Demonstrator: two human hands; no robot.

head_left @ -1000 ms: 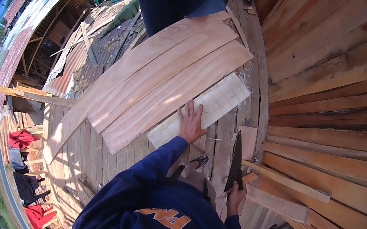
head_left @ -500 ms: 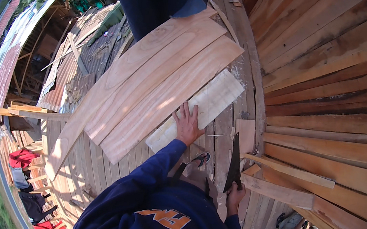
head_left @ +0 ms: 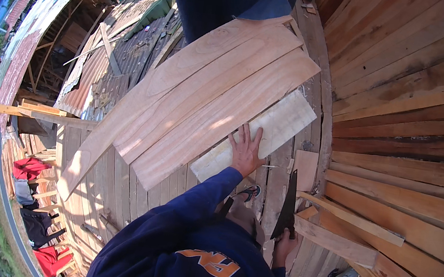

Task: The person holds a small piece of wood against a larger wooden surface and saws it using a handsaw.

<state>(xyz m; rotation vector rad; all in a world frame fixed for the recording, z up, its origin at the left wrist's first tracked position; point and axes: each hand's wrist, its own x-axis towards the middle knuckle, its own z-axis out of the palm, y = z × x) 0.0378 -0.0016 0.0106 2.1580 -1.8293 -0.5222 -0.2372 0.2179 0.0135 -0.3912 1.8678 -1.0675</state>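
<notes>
Left grip [head_left: 246, 153] spread open on a pale plank [head_left: 289, 115], right grip [head_left: 285, 242] wrapped round a handsaw [head_left: 288, 203]. Wide boards [head_left: 199, 99] crowd alongside, plus a batten [head_left: 352, 218] kinda pokes near the handsaw.

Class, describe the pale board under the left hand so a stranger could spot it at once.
Start at the long pinkish boards in the middle. Beside their lower-right edge, the left hand lies on the pale board. It is whiter and shorter than those neighbours.

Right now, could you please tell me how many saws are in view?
1: the saw is in the right hand. Others may be hidden.
</notes>
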